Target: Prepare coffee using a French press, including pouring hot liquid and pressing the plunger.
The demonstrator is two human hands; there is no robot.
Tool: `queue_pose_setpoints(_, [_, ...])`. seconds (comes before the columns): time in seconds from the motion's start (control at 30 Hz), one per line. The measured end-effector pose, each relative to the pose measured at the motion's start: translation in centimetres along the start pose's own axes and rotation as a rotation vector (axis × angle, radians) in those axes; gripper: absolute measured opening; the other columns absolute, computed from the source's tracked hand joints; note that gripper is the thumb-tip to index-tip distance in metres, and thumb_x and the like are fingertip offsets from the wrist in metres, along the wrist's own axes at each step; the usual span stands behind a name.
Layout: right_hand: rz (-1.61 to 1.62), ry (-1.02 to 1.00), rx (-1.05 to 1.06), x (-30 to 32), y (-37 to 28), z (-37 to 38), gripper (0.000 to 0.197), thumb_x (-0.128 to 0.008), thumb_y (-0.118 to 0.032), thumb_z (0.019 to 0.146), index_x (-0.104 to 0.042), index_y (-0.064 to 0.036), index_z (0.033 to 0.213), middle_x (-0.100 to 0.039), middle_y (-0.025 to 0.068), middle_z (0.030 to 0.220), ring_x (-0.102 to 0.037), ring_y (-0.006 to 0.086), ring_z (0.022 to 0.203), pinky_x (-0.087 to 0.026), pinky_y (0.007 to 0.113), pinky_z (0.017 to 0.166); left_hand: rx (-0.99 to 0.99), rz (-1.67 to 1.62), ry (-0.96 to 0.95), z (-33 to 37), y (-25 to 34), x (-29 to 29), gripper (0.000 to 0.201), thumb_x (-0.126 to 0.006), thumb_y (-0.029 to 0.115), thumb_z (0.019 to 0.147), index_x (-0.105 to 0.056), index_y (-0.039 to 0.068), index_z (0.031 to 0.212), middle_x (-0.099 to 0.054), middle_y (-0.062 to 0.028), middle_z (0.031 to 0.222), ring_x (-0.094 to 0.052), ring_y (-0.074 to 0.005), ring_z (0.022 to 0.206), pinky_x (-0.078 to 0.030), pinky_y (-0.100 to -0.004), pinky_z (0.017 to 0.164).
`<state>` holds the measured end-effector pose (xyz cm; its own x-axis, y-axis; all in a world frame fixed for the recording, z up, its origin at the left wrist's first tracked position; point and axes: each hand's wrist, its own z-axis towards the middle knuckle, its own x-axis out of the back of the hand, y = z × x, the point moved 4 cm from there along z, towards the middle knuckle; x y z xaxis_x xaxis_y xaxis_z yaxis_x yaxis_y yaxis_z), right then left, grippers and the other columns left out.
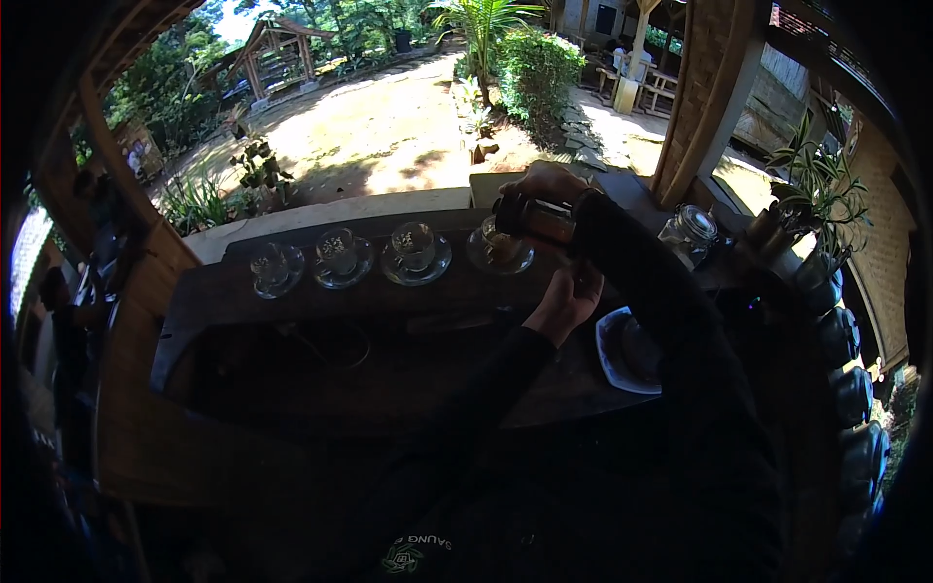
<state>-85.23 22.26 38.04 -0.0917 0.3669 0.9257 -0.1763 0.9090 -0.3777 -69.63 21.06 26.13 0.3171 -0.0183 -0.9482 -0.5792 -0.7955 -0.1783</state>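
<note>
My right hand [549,182] is wrapped round the top of a tilted glass pot [550,225] with dark fittings and brown liquid inside. The pot leans left over a glass cup on a saucer [501,255], which has brown liquid in it. My left hand [569,303] is raised just below the pot, its fingers curled; whether they touch the pot or hold something small is too dark to tell. Three more clear glass cups stand upright on saucers in a row to the left: one nearest [414,249], one in the middle [336,255] and one at the end [271,266].
Beneath the cups is a dark wooden table [389,306]. A white-rimmed square dish [610,352] lies by my right forearm. Right of the pot stands a lidded glass jar [692,229], with a potted plant [826,189] beyond. A wooden post [705,97] rises at the far right.
</note>
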Motion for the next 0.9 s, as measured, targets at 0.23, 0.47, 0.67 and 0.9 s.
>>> queue_pose_setpoints(0.23, [0.019, -0.005, -0.013, 0.5, -1.8, -1.0, 0.064, -0.069, -0.058, 0.069, -0.069, 0.0035, 0.088, -0.069, 0.0174, 0.085, -0.067, 0.0262, 0.077, -0.05, 0.036, 0.07, -0.008, 0.017, -0.01, 1.4, 0.8, 1.0, 0.01, -0.046, -0.002, 0.088, -0.055, 0.0, 0.087, -0.059, -0.0073, 0.084, -0.06, -0.0165, 0.073, -0.055, -0.028, 0.069])
queue_pose_setpoints(0.47, [-0.008, 0.014, -0.015, 1.0, -1.9, -1.4, 0.064, -0.067, -0.06, 0.073, -0.07, 0.0029, 0.086, -0.068, 0.0134, 0.08, -0.065, 0.0224, 0.072, -0.049, 0.035, 0.066, -0.01, 0.027, -0.032, 1.7, 0.7, 1.1, 0.007, -0.049, -0.003, 0.088, -0.055, 0.0, 0.086, -0.059, -0.0076, 0.084, -0.061, -0.017, 0.074, -0.056, -0.0285, 0.07])
queue_pose_setpoints(0.67, [0.03, -0.002, -0.017, 1.0, -1.6, -1.8, 0.064, -0.067, -0.058, 0.074, -0.069, 0.0038, 0.089, -0.068, 0.0131, 0.08, -0.064, 0.0215, 0.07, -0.049, 0.035, 0.065, -0.019, 0.002, 0.021, 1.3, 0.5, 1.1, 0.007, -0.049, -0.003, 0.087, -0.056, -0.001, 0.088, -0.06, -0.0082, 0.087, -0.062, -0.0175, 0.076, -0.056, -0.0299, 0.073])
queue_pose_setpoints(0.9, [0.486, 0.027, 0.102, 0.9, -0.5, -5.0, 0.034, -0.066, -0.036, 0.082, -0.071, -0.002, 0.082, -0.069, 0.0058, 0.072, -0.064, 0.0121, 0.061, -0.051, 0.028, 0.054, -0.002, 0.008, -0.093, -1.1, 0.4, 1.3, 0.013, -0.048, -0.006, 0.084, -0.056, -0.006, 0.094, -0.06, -0.0109, 0.098, -0.061, -0.0199, 0.091, -0.055, -0.0302, 0.08])
